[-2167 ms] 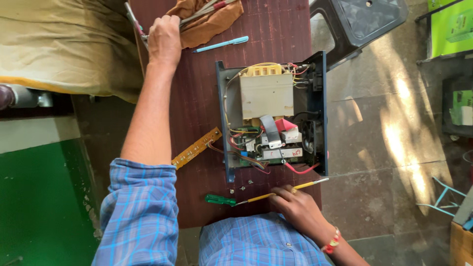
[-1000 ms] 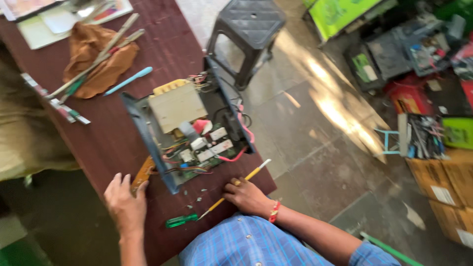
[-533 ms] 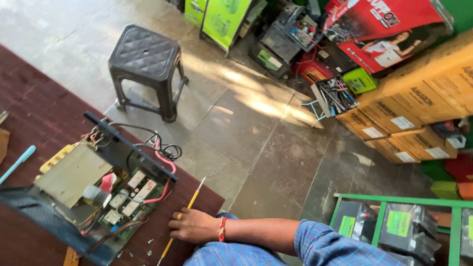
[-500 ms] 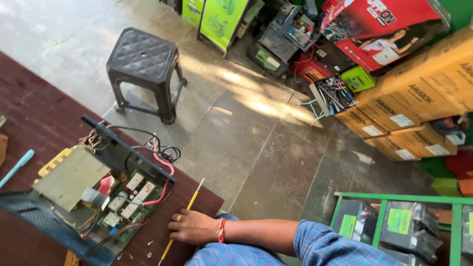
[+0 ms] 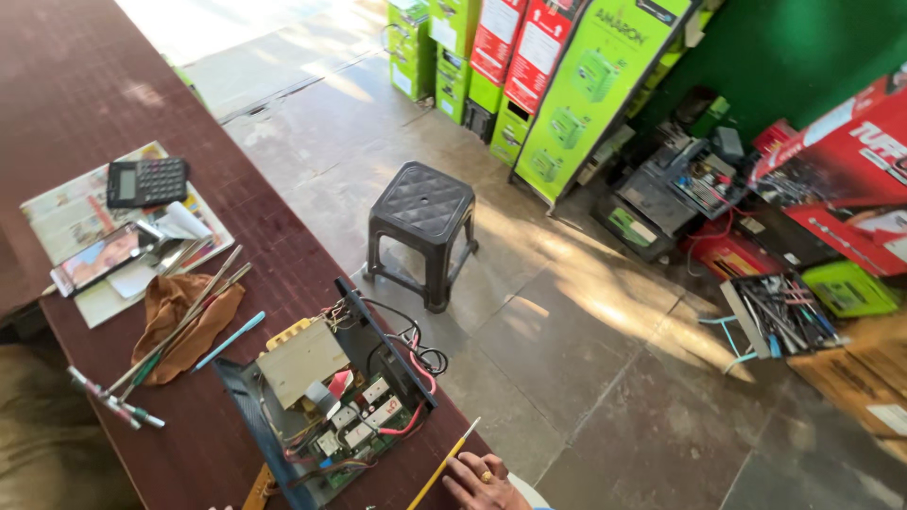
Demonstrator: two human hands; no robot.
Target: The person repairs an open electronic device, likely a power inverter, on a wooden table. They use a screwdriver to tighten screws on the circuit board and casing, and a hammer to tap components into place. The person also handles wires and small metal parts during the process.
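My right hand [image 5: 484, 483], with a ring on one finger, lies at the bottom edge on the dark red table [image 5: 113, 85]. Its fingers are slightly apart and touch a thin yellow screwdriver shaft [image 5: 446, 463] without closing around it. Just left of it sits an opened electronic unit [image 5: 326, 397] with a beige block, circuit boards and red and black wires [image 5: 416, 354]. My left hand is out of the picture.
On the table lie a brown cloth with long tools [image 5: 179, 321], a blue pen [image 5: 231, 340], a calculator [image 5: 146, 179], a phone [image 5: 99, 257] and papers. A black plastic stool [image 5: 425, 222] stands on the stone floor. Green and red cartons [image 5: 567, 85] and a tool tray [image 5: 779, 312] are behind.
The view has swung up and toward the floor and cartons. My left hand has left the picture. My right hand stays by the yellow screwdriver beside the opened unit.
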